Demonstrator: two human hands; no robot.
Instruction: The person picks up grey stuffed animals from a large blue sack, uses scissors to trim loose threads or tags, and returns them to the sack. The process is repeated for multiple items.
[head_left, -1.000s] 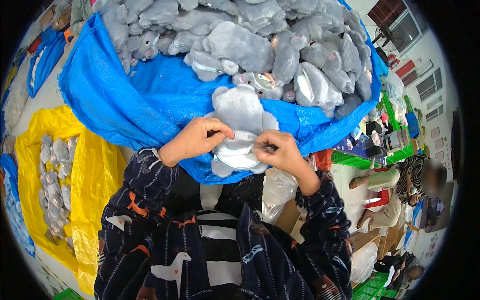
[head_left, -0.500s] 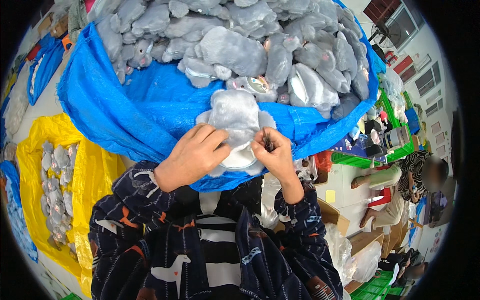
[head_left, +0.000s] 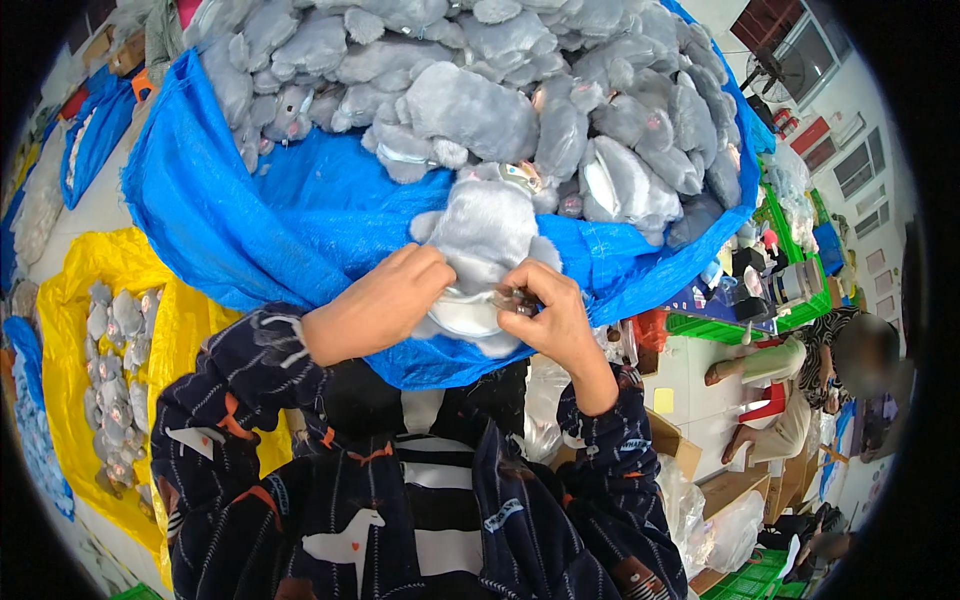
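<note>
We pinch the grey plush toy (head_left: 487, 240) with both hands, left hand (head_left: 385, 300) and right hand (head_left: 550, 312) closed on its white belly, over the blue tarp (head_left: 290, 220). If our grip slackens, it could slide back into the toy pile (head_left: 480, 80) and get lost among look-alikes.

Plush toy (head_left: 487, 232) lies on tarp (head_left: 290, 210) btwn left hand (head_left: 385, 300) & right hand (head_left: 553, 318), just in front of the plush pile (head_left: 520, 90). 2nd tarp (head_left: 75, 300) w/ more plush toys (head_left: 112, 370) sits far left. Crates (head_left: 790, 310) & a seated person (head_left: 840, 360) at right.
</note>
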